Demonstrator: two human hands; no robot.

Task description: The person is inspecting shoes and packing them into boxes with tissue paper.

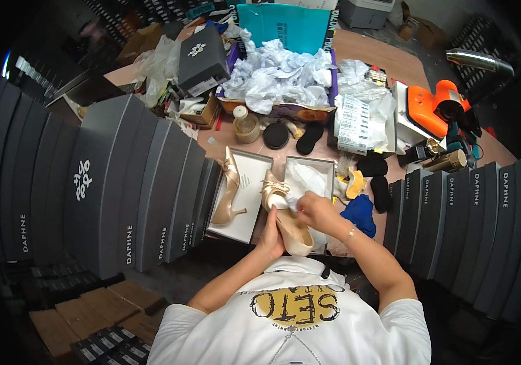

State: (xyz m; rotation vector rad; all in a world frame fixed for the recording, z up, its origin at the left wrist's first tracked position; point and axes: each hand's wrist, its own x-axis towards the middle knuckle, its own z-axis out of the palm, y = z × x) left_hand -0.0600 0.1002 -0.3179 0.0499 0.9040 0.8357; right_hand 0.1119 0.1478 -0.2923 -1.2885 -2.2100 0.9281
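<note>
A beige pump with a bow [295, 231] is tilted over the table's near edge, its toe pointing toward me. My left hand [270, 236] grips its side. Closed beside the shoe's opening, my right hand [318, 213] pinches a small whitish wad [293, 202] that looks like crumpled paper. A matching beige pump [229, 193] lies on its side, heel to the right, in a shallow pale box part [254, 176] at the left. Behind my right hand is an open shoebox [327, 167] holding white tissue paper [305, 175].
Dark shoeboxes stand in rows at left [108, 182] and right [478, 213]. A large carton [285, 114] overflows with crumpled paper. A bottle [246, 126], a round black tin [276, 135], a blue cloth [360, 216] and an orange tool [428, 109] also occupy the table.
</note>
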